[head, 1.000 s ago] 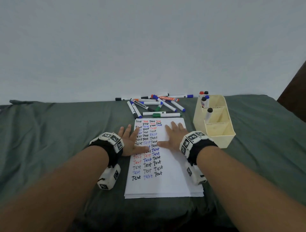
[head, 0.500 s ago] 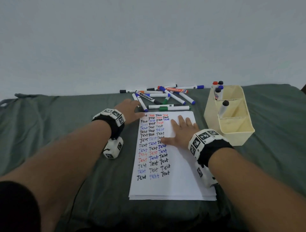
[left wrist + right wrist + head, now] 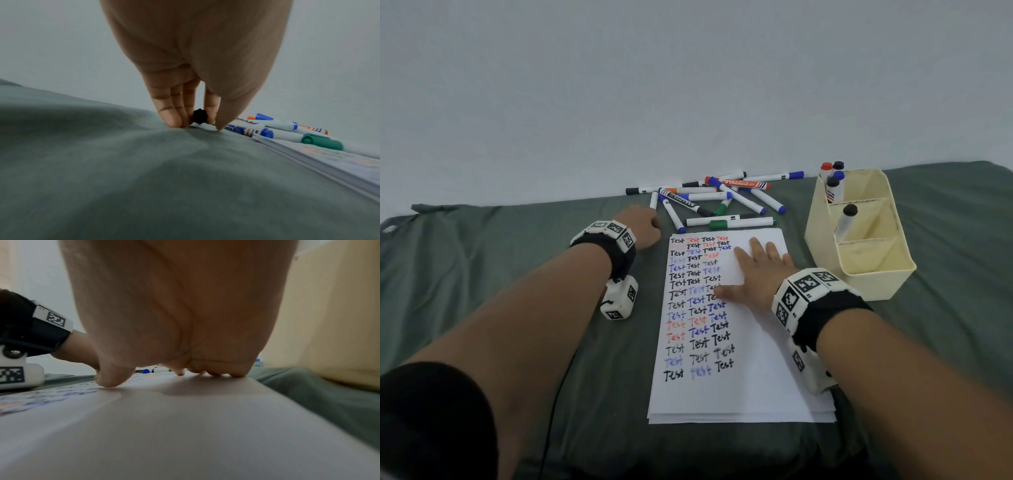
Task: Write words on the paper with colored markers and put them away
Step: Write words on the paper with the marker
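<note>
Only the left wrist view shows the left hand [image 3: 197, 68] pinching a black-capped marker [image 3: 199, 118] between thumb and fingertips on the green cloth [image 3: 123, 178]. The right hand [image 3: 758, 274] lies flat, fingers spread, on the paper [image 3: 756, 377].

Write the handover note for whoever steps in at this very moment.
Left hand: fingers close round a black-capped marker lying on the green cloth, not lifted.
Right hand: flat on the paper, holding it down.
Done: rows of "Test" fill the paper's left part; five markers stand in the cream organizer.
Left: the marker pile beyond the paper still needs using and storing.
</note>
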{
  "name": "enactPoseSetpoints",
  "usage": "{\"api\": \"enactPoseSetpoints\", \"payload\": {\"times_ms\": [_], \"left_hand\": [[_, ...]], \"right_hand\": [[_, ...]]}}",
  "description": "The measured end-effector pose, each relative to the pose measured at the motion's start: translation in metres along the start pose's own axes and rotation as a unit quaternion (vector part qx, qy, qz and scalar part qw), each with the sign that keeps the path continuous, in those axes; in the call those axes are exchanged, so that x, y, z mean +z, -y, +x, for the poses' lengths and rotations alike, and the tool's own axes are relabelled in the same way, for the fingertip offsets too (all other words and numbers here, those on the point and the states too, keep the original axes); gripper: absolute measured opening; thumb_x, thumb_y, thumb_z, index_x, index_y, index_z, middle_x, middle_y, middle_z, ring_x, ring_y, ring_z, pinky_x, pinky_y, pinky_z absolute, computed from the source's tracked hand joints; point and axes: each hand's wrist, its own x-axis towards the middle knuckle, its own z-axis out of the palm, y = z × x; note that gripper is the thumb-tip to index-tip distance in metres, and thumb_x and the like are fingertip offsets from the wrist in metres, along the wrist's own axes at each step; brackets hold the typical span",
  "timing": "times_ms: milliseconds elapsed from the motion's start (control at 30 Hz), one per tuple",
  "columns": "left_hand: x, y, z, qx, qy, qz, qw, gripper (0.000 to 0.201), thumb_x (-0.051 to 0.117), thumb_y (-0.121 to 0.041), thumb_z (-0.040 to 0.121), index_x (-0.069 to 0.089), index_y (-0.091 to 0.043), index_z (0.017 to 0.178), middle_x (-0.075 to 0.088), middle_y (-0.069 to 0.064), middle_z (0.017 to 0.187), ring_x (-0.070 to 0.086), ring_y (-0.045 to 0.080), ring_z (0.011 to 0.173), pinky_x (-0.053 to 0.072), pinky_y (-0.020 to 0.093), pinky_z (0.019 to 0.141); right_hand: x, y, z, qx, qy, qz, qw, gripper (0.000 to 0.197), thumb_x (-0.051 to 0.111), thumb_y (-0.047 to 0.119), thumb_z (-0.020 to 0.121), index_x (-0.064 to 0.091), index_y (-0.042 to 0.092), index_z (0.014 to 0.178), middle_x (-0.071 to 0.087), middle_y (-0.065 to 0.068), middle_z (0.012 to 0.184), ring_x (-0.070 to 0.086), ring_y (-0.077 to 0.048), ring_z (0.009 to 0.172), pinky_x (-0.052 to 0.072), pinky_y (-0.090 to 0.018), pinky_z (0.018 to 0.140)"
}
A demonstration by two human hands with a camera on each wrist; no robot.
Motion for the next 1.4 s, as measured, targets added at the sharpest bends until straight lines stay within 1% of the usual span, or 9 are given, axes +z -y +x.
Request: {"api": "enactPoseSetpoints", "payload": {"times_ms": [333, 433, 567, 700, 767, 833, 1067, 1300, 1400], "left_hand": [[0.002, 0.048, -0.045, -0.054, -0.103, -0.131, 0.984, 0.031, 0.057, -0.011, 0.091, 0.061, -0.018, 0.12, 0.067, 0.009, 0.113, 0.061, 0.03, 0.106, 0.045, 0.033, 0.09], [0.0, 0.042, -0.065, 0.018, -0.109, -0.144, 0.983, 0.044, 0.058, -0.011, 0.093, 0.053, -0.017, 0.136, 0.067, 0.007, 0.115, 0.061, 0.027, 0.107, 0.043, 0.032, 0.094], [-0.014, 0.004, -0.089, 0.169, -0.078, -0.115, 0.976, 0.033, 0.047, -0.004, 0.095, 0.066, -0.016, 0.119, 0.068, 0.006, 0.105, 0.061, 0.026, 0.095, 0.049, 0.04, 0.086], [-0.02, -0.039, -0.113, 0.225, -0.043, -0.127, 0.965, 0.036, 0.041, -0.007, 0.101, 0.061, -0.017, 0.129, 0.06, 0.005, 0.114, 0.056, 0.021, 0.101, 0.046, 0.037, 0.09], [-0.019, -0.054, -0.121, 0.226, -0.034, -0.144, 0.963, 0.03, 0.039, -0.013, 0.103, 0.061, -0.017, 0.123, 0.057, 0.006, 0.109, 0.056, 0.023, 0.096, 0.047, 0.038, 0.086], [-0.02, -0.061, -0.125, 0.224, -0.027, -0.122, 0.967, 0.025, 0.039, -0.025, 0.105, 0.061, -0.016, 0.112, 0.054, 0.004, 0.099, 0.054, 0.023, 0.089, 0.047, 0.041, 0.083], [-0.016, -0.053, -0.117, 0.201, 0.03, 0.006, 0.979, 0.033, 0.034, -0.044, 0.105, 0.053, -0.024, 0.123, 0.066, 0.005, 0.094, 0.061, 0.024, 0.082, 0.051, 0.042, 0.077], [-0.007, -0.023, -0.109, 0.133, 0.006, -0.143, 0.981, 0.046, 0.043, -0.064, 0.093, 0.04, -0.04, 0.132, 0.06, -0.009, 0.084, 0.06, 0.007, 0.073, 0.043, 0.029, 0.061], [-0.001, 0.006, -0.107, 0.042, -0.045, -0.182, 0.981, 0.039, 0.045, -0.036, 0.098, 0.034, -0.022, 0.133, 0.059, 0.002, 0.076, 0.06, 0.022, 0.066, 0.044, 0.034, 0.059]], "right_hand": [[-0.008, 0.001, 0.0, -0.006, -0.038, 0.056, 0.998, 0.091, 0.048, 0.07, 0.094, 0.01, 0.023, 0.162, -0.001, -0.008, 0.171, 0.003, -0.033, 0.156, 0.014, -0.055, 0.124], [-0.011, 0.001, 0.0, -0.022, -0.077, 0.098, 0.992, 0.095, 0.056, 0.062, 0.094, 0.003, 0.024, 0.162, -0.003, -0.008, 0.171, 0.004, -0.034, 0.156, 0.018, -0.054, 0.124], [-0.016, 0.0, -0.002, -0.08, -0.156, 0.117, 0.978, 0.098, 0.064, 0.051, 0.094, -0.007, 0.035, 0.161, -0.015, -0.007, 0.169, -0.006, -0.033, 0.156, 0.012, -0.053, 0.124], [-0.019, -0.002, -0.004, -0.138, -0.188, 0.111, 0.966, 0.067, 0.064, 0.044, 0.097, 0.032, 0.035, 0.155, 0.019, -0.008, 0.166, 0.013, -0.031, 0.155, 0.025, -0.049, 0.121], [-0.021, 0.0, -0.006, -0.15, -0.197, 0.12, 0.961, 0.015, 0.062, 0.039, 0.099, 0.066, 0.031, 0.111, 0.063, -0.002, 0.12, 0.054, -0.028, 0.123, 0.045, -0.034, 0.091], [-0.021, 0.001, -0.007, -0.146, -0.191, 0.112, 0.964, 0.029, 0.06, 0.042, 0.099, 0.052, 0.031, 0.073, 0.058, 0.006, 0.081, 0.058, -0.021, 0.087, 0.039, -0.031, 0.066], [-0.018, 0.002, -0.003, -0.13, -0.14, 0.093, 0.977, 0.035, 0.058, 0.052, 0.098, 0.049, 0.03, 0.072, 0.055, 0.007, 0.076, 0.049, -0.006, 0.071, 0.035, -0.028, 0.059], [-0.019, 0.002, -0.006, -0.131, -0.142, 0.101, 0.976, 0.03, 0.058, 0.052, 0.097, 0.056, 0.027, 0.081, 0.06, 0.004, 0.081, 0.056, -0.013, 0.077, 0.041, -0.031, 0.063], [-0.017, 0.001, -0.006, -0.113, -0.172, 0.109, 0.973, 0.031, 0.05, 0.052, 0.1, 0.054, 0.024, 0.086, 0.061, 0.006, 0.086, 0.057, -0.016, 0.08, 0.042, -0.033, 0.065]]}}
